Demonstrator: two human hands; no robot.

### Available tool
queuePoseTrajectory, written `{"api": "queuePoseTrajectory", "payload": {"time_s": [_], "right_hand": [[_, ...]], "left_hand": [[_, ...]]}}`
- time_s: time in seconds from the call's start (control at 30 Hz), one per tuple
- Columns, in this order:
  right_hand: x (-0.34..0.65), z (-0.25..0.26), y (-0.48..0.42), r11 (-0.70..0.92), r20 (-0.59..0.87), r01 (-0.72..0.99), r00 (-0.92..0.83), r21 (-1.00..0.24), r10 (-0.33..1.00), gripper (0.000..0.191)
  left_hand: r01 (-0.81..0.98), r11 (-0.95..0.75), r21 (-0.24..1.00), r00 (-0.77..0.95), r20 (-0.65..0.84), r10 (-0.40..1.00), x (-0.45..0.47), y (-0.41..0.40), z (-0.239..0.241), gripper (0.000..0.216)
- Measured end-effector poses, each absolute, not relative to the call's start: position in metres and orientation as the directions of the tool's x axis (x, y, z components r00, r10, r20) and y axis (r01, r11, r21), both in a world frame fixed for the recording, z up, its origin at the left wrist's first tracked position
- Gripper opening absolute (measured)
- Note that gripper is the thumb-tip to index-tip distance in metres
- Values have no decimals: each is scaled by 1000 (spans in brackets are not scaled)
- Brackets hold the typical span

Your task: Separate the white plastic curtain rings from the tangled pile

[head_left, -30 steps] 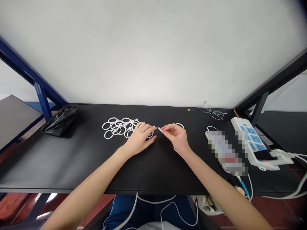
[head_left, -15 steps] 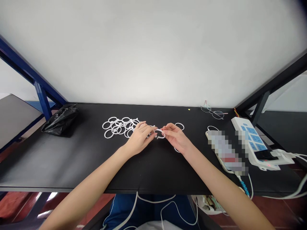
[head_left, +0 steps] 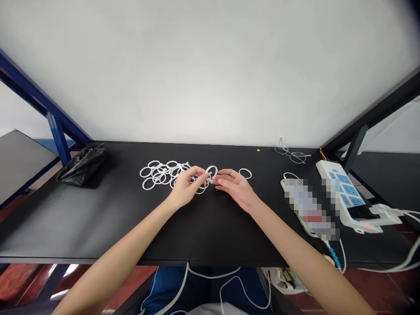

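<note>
My left hand (head_left: pixel 185 188) pinches a white plastic ring (head_left: pixel 211 172) between thumb and fingers, holding it upright just above the black table (head_left: pixel 98 210). My right hand (head_left: pixel 236 187) sits right beside it, fingers loosely spread, fingertips close to the ring. A pile of several white rings (head_left: pixel 162 173) lies just left of my left hand. One single white ring (head_left: pixel 245 173) lies flat on the table behind my right hand.
A crumpled black plastic bag (head_left: pixel 82 165) lies at the far left. Eyeglasses (head_left: pixel 292 153) rest near the back wall. A blurred flat object (head_left: pixel 308 209) and a white power strip (head_left: pixel 344 192) with cables sit at the right. White cables hang below the table's front edge.
The strip held between both hands a second ago is now a closed ring. My left hand has lifted it upright, and my right hand has let go and opened.
</note>
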State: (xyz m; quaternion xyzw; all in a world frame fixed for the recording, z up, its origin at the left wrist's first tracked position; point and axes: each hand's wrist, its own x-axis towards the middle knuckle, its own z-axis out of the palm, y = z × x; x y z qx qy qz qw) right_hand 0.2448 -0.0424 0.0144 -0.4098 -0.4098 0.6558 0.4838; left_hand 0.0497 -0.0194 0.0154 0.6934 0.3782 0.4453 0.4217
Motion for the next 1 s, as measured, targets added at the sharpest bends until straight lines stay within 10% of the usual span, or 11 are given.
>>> {"api": "queuePoseTrajectory", "payload": {"time_s": [0.43,1.0], "right_hand": [[236,5,-50,156,148,118,-70,-981,987,20],[232,5,-54,224,227,115,11,-968,974,16]], "left_hand": [[84,-314,946,368,264,892,52,-22,9,25],[4,-248,969,414,224,882,52,-24,11,19]]}}
